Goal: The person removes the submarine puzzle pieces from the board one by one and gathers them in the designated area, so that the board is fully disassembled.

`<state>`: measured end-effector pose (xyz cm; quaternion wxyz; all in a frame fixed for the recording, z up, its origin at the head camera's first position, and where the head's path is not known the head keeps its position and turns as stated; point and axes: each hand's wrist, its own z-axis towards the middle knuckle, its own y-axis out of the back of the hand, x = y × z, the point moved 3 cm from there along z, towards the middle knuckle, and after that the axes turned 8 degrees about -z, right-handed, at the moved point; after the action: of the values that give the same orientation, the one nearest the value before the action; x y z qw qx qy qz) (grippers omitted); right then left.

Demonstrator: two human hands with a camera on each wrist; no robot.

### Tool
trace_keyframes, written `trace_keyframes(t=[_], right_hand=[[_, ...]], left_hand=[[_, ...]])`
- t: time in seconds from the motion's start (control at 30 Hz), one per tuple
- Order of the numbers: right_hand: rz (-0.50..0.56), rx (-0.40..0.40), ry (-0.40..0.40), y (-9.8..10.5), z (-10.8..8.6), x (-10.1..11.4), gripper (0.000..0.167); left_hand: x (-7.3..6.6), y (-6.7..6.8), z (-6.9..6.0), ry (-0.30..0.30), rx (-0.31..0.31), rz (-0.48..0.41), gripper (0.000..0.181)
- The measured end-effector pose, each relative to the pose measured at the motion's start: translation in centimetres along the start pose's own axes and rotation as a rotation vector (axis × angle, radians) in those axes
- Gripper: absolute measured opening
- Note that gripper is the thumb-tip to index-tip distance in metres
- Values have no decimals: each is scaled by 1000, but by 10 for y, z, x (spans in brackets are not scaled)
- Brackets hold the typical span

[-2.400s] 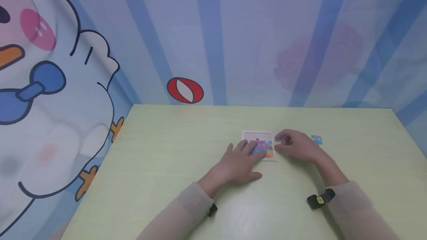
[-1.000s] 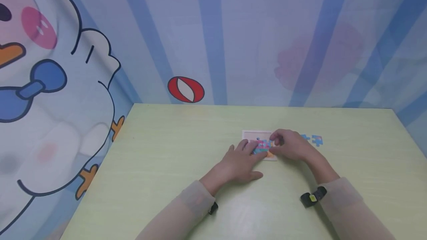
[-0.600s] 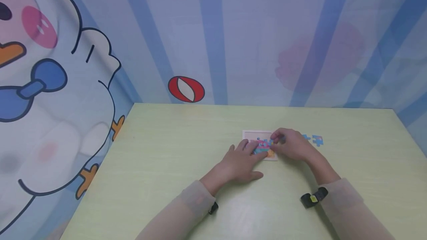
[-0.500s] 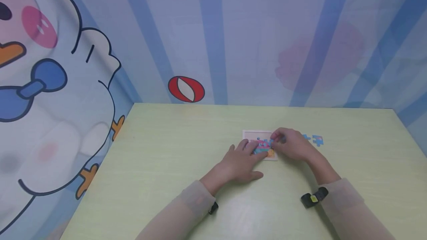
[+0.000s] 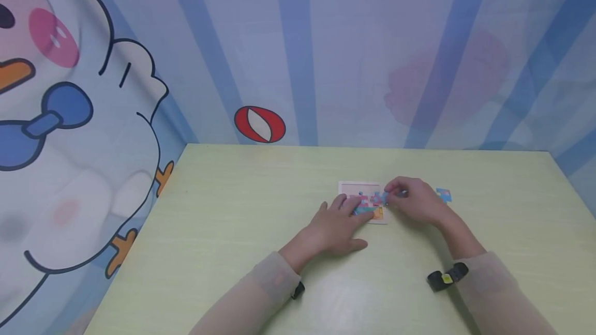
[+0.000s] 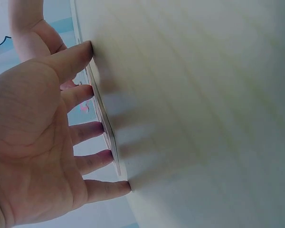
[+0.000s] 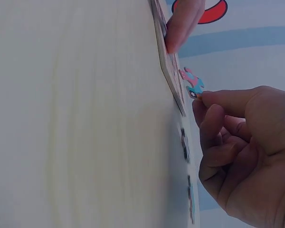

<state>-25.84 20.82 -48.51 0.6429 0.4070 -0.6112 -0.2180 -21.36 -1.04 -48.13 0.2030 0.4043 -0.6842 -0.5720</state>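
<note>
A jigsaw puzzle board (image 5: 360, 187) with a pale frame lies on the table, partly filled with pink, blue and orange pieces. My left hand (image 5: 332, 229) is spread flat, its fingertips resting on the board and its thumb on the tabletop. At the board's right edge, my right hand (image 5: 416, 201) pinches a jigsaw piece (image 7: 194, 83) between thumb and index finger. That piece is pink and blue and is held tilted up above the board in the right wrist view. The left hand covers the board's lower left part.
One loose jigsaw piece (image 5: 444, 195) lies right of my right hand. Along the table in the right wrist view lie a nearer piece (image 7: 191, 199) and another piece (image 7: 185, 145). A printed cloth backdrop (image 5: 344, 56) stands behind the table (image 5: 242, 185).
My right hand moved left over the board with the jigsaw piece, then drew back slightly right, still pinching it. It again hides one loose piece. The left hand has barely moved.
</note>
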Motion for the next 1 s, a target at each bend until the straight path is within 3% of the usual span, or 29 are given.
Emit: trace_keyframes(t=[0.6, 1.0], right_hand=[[1, 12, -69, 42, -41, -63, 36], [4, 54, -131, 57, -61, -96, 40]], left_hand=[[-1, 1, -3, 15, 8, -36, 70], [1, -2, 0, 2, 0, -31, 70]])
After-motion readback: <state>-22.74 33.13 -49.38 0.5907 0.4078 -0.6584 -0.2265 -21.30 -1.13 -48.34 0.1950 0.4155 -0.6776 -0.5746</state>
